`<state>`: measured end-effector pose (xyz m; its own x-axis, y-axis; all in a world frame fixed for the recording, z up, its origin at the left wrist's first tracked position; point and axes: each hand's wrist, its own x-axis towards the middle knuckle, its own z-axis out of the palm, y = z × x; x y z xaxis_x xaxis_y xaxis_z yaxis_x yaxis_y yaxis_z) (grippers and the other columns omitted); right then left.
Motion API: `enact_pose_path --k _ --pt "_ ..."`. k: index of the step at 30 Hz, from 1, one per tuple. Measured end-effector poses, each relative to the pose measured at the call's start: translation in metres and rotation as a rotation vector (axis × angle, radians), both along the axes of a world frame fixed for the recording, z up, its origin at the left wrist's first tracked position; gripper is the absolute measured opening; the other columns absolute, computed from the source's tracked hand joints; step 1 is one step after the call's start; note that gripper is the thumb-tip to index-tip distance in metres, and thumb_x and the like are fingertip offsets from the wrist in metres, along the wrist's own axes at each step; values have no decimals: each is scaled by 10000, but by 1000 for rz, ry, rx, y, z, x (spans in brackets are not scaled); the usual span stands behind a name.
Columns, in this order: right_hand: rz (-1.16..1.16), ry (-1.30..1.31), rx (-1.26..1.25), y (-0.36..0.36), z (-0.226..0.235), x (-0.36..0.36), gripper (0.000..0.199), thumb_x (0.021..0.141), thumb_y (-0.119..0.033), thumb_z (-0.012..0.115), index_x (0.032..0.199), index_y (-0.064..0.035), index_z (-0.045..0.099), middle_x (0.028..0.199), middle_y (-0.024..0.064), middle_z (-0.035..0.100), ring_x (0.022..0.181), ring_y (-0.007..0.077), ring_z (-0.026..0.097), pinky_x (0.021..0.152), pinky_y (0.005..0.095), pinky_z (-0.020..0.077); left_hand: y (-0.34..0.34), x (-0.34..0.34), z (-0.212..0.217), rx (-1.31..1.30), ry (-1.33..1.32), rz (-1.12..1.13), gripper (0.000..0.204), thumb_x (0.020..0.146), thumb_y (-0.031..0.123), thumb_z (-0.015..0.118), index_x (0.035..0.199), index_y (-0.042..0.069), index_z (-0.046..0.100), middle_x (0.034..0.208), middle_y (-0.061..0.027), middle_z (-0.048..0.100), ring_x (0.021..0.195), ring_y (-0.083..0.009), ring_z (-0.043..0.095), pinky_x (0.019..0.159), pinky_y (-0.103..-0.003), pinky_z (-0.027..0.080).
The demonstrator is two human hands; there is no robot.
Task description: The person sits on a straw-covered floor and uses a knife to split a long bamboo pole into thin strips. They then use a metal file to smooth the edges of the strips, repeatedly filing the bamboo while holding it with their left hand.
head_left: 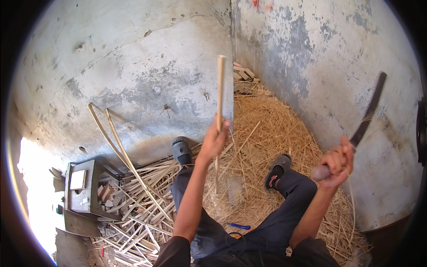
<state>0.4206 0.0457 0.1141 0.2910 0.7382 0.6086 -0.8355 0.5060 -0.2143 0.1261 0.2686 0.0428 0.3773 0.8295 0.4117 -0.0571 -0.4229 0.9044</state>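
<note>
Left hand (215, 139) closed round a slender pale rod (220, 84) over the left of the straw heap (271, 120), right hand (336, 165) gripping a curved knife (372, 107) right of the heap; any stroke should clear the left hand.

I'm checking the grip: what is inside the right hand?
The right hand is wrapped around the handle of a curved knife. The handle's rounded end and the dark blade show; the gripped part between is covered.
</note>
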Motion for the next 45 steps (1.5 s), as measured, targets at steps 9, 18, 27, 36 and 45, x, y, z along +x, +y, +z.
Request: enact_pose_path --k 9,18,27,36,45 --pt "-875 -166 -734 13 -30 16 193 1015 -198 644 1073 -15 646 540 -67 376 423 27 322 426 227 301 9 -54 51 -202 -263 -101 511 1061 602 373 806 160 366 638 40 331 474 -63 299 428 -236 216" --pt "-556 -630 -1096 57 -86 -57 283 1015 -283 669 1077 -8 696 565 -86 400 441 11 316 390 214 275 -12 -95 163 -41 -440 -704 652 951 772 377 853 127 370 544 68 204 379 -45 145 329 -243 145" --pt "-250 -517 -1071 40 -141 -103 358 1023 -347 633 972 5 600 577 -22 436 441 38 371 388 218 287 -6 -33 131 -32 -311 -531 885 779 947 158 773 118 469 511 65 286 390 -57 286 339 -227 252" --pt "28 -536 -1127 12 -156 -129 582 1055 -576 423 1024 -11 558 530 -11 385 392 70 326 396 231 280 10 18 54 -192 -254 -382 854 920 826 114 779 70 486 543 28 322 462 -96 302 454 -267 289" --pt "234 -310 -1112 24 -145 -159 575 1039 -639 397 907 -88 490 526 -23 342 388 80 299 397 247 286 14 18 46 -307 -310 -346 773 980 794 201 732 96 421 559 19 345 475 -99 306 456 -273 243"
